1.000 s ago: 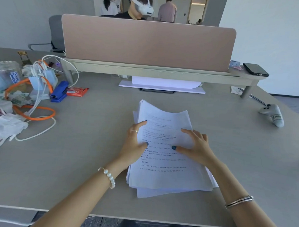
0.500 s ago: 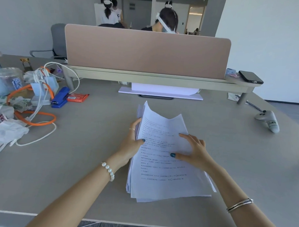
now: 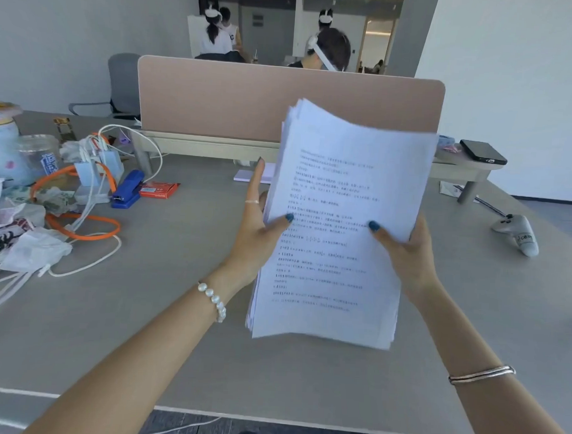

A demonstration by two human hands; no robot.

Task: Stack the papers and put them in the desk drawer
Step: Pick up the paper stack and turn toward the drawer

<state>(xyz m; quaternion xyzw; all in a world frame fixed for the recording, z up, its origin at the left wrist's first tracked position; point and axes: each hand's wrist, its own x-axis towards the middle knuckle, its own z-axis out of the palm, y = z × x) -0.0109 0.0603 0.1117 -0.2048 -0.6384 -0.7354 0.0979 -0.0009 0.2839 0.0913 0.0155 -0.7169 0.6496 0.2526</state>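
A thick stack of white printed papers (image 3: pixel 338 193) is held upright above the grey desk (image 3: pixel 175 326), its bottom edge near the desk surface. My left hand (image 3: pixel 256 228) grips the stack's left edge, thumb on the front page. On the right edge sits my right hand (image 3: pixel 404 251), thumb on the front and fingers behind. No desk drawer is in view.
A pink divider panel (image 3: pixel 217 99) stands at the desk's back. At the left lie a blue stapler (image 3: pixel 127 190), a red box (image 3: pixel 158 190), orange and white cables (image 3: pixel 81 221), cups and crumpled bags. A black phone (image 3: pixel 482 151) and grey controller (image 3: pixel 516 233) are at the right.
The papers lay flat on the desk under both hands; now both hands have lifted the stack upright off the desk, and the view has tilted up.
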